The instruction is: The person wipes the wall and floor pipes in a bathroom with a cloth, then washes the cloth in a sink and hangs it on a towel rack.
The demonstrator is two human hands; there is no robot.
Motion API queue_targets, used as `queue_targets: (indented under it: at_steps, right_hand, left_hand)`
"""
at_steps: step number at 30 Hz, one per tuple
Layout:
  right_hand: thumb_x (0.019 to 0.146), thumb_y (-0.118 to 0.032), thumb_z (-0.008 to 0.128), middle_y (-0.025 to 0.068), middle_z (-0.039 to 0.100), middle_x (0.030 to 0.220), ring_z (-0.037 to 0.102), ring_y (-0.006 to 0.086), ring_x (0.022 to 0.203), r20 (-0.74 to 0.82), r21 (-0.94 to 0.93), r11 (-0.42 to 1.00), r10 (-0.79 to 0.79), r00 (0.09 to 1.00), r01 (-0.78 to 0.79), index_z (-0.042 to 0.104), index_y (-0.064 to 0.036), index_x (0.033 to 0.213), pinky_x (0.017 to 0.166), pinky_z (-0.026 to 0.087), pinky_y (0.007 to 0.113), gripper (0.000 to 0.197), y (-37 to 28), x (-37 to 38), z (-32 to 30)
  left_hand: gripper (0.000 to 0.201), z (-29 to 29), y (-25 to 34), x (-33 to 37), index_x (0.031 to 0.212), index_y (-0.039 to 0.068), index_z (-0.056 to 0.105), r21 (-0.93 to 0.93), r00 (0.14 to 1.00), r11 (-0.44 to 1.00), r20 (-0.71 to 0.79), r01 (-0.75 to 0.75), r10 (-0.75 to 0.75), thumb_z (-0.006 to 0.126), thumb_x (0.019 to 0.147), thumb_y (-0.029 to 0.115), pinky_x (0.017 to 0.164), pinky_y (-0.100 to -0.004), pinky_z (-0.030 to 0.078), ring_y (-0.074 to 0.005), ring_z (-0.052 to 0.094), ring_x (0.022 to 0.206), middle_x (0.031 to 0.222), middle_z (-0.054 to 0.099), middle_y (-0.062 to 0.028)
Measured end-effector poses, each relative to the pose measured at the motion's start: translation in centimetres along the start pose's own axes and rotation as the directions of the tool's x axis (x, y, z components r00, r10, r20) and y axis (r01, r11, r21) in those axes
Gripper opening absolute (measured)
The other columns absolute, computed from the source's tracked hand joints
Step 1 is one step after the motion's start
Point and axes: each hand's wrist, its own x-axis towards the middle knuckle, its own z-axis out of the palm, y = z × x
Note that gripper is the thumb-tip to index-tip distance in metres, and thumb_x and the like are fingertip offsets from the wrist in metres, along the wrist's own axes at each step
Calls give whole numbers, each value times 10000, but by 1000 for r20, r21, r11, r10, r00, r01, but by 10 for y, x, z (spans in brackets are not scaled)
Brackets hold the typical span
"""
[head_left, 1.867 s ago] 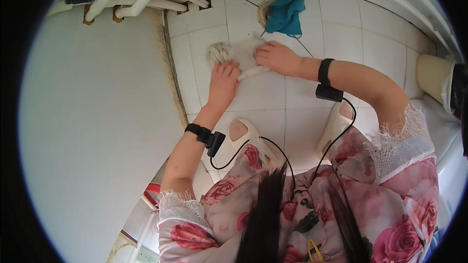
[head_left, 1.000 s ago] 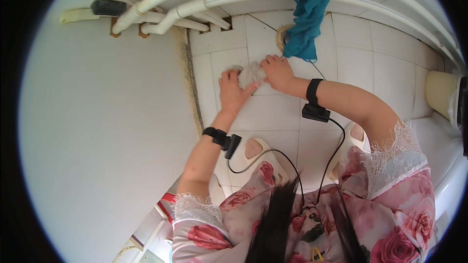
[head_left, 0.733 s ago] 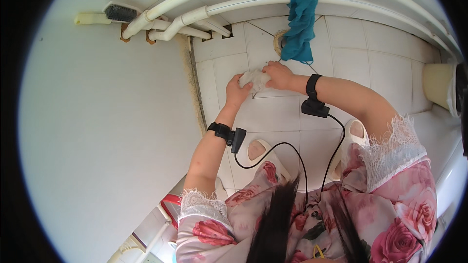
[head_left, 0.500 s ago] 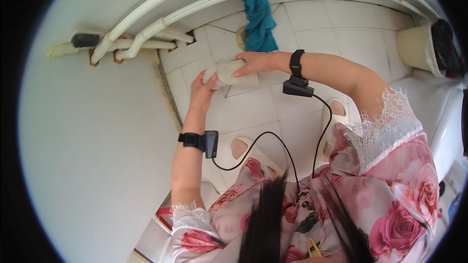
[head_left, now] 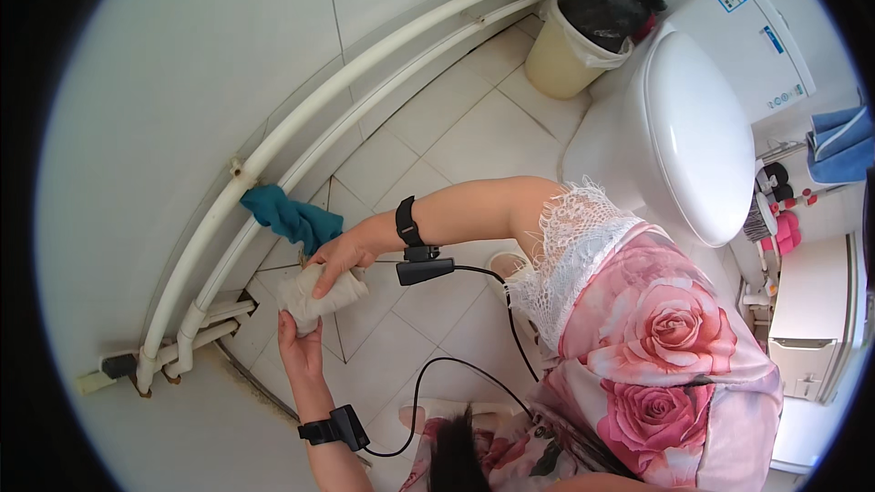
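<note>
Whitish cloth (head_left: 337,296): just the one, bunched up between both hands, over on the left above the floor tiles (head_left: 387,346). Can't tell if any of it touches the floor.
Left hand (head_left: 301,339): one, fingers curled in narrow, holding the near end of that cloth.
Right hand (head_left: 337,260): one, gripping the far end, thumb laid across the top.
Teal cloth (head_left: 290,217): one, draped over the pipes, just beside the right hand.
White pipes (head_left: 211,228): two long ones, running along the wall from near left to the far side.
Black wristbands (head_left: 407,223): two, one per forearm, each with a little black box.
Black cables (head_left: 416,401): two, one from each box.
Cream bin (head_left: 558,62): one, far side, with one black bag (head_left: 597,9) bulging out the top.
Toilet (head_left: 697,132): one, white, far right, lid down, right next to the bin.
Lacy sleeve (head_left: 592,237): one clearly visible, right arm.
</note>
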Motion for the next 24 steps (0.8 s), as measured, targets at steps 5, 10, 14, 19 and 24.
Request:
queue_targets:
  at_steps: [5, 10, 14, 19, 24]
  right_hand:
    - [738, -114, 773, 68, 573, 1199, 556, 183, 1068, -161, -77, 996, -66, 985, 54, 496, -36, 1282, 880, 478, 318, 616, -4, -33, -13]
    - [669, -28, 745, 75, 599, 1151, 566, 192, 1041, -209, -497, 862, -234, 949, 102, 555, -41, 1214, 887, 465, 310, 577, -3, -59, -30]
    - [662, -24, 742, 99, 603, 1144, 570, 209, 1047, -237, -641, 753, -378, 895, 148, 554, -40, 1206, 896, 461, 310, 576, 5, -67, -33]
    - [659, -72, 776, 127, 598, 1141, 566, 249, 1066, -228, -728, 666, -456, 860, 160, 549, -38, 1195, 921, 450, 334, 583, 12, -68, -44]
    - [623, -152, 811, 131, 600, 1136, 565, 285, 1070, -249, -910, 415, -503, 827, -21, 476, -85, 1295, 896, 453, 362, 754, 1, -72, -26]
  left_hand:
    - [546, 49, -10, 5, 1352, 19, 374, 200, 994, 980, 104, 0, -21, 601, 928, 276, 972, -383, 432, -229, 500, 1193, 1317, 486, -118]
    - [532, 65, -22, 19, 1337, -1, 404, 376, 960, 924, 222, 76, -170, 627, 913, 231, 910, -342, 473, -211, 557, 1109, 1268, 528, -101]
    - [450, 79, -23, 32, 1260, -21, 484, 601, 981, 797, 184, -63, -61, 645, 892, 183, 838, -302, 501, -172, 592, 1013, 1187, 571, -94]
    - [386, 92, -21, 33, 1181, -42, 550, 615, 986, 786, 161, -63, -46, 660, 870, 159, 813, -270, 491, -146, 594, 952, 1101, 603, -83]
    - [346, 87, -20, 28, 1147, -29, 581, 656, 995, 749, 92, -87, 34, 671, 852, 127, 805, -267, 487, -143, 592, 934, 1052, 619, -82]
